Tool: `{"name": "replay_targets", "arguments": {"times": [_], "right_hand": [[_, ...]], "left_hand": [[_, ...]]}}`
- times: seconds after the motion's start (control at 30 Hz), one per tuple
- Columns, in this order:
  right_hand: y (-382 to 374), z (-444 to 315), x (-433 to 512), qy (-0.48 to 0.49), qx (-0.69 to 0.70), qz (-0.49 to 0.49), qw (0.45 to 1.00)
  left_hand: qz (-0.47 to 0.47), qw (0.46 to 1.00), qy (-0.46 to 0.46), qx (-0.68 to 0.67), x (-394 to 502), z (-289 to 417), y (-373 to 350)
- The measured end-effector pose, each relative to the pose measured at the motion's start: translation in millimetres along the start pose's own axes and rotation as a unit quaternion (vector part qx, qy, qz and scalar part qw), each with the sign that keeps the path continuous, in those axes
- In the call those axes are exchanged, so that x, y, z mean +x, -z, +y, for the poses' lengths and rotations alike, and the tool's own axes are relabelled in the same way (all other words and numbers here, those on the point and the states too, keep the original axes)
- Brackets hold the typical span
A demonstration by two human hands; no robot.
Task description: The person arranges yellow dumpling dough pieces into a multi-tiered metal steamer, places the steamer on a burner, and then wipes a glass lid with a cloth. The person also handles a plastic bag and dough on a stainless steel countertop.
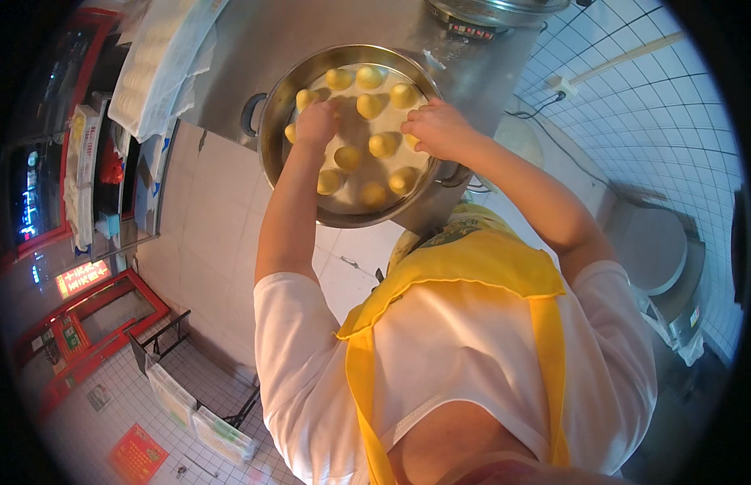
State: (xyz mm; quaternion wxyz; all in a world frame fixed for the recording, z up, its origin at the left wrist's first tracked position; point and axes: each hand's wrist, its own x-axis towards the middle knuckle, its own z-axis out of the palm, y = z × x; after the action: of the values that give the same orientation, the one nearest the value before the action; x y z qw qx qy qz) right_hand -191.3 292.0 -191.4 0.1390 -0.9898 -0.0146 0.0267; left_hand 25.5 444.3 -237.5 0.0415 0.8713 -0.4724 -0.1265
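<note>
A round metal steamer tray (353,215) with dark side handles stands at the steel table's edge, lined with a pale cloth. Several yellow cone-shaped dough buns (383,145) are spread over the liner. My left hand (318,121) reaches over the tray's left part, its fingers bent down around or beside a yellow piece, mostly hidden beneath them. At the right rim is my right hand (434,129), fingers curled, with a yellow bun (412,142) partly visible under it. Whether either hand grips a piece cannot be told.
The steel table (248,54) bears a translucent plastic crate (160,66) of pale rounds at the upper left. An electric cooker or pan with a lit control panel (470,31) stands at the top right. A socket (562,87) with a cable is on the tiled wall.
</note>
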Motion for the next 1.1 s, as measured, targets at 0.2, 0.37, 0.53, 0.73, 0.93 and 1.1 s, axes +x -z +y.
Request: {"name": "replay_targets", "arguments": {"times": [0.2, 0.37, 0.53, 0.73, 0.93, 1.1], "right_hand": [[1, -5, 13, -0.043, -0.042, -0.053, 0.997], [-8, -21, 24, 0.043, 0.091, 0.054, 0.993], [-27, -31, 40, 0.016, 0.055, -0.056, 0.997], [-15, -31, 22, 0.024, 0.121, 0.07, 0.99], [-5, -48, -5, 0.02, 0.2, -0.057, 0.978], [-13, -55, -4, 0.049, 0.155, -0.1, 0.982]], "left_hand": [[0.065, 0.994, -0.033, -0.086, -37, 17, 48], [-0.047, 0.987, -0.1, -0.113, -79, 32, 35], [-0.046, 0.992, -0.069, -0.097, -68, 23, 11], [0.074, 0.988, -0.003, -0.139, -85, 15, 32], [-0.077, 0.993, 0.035, -0.081, -126, 17, 24], [-0.044, 0.998, 0.033, -0.024, -131, 13, -9]]}}
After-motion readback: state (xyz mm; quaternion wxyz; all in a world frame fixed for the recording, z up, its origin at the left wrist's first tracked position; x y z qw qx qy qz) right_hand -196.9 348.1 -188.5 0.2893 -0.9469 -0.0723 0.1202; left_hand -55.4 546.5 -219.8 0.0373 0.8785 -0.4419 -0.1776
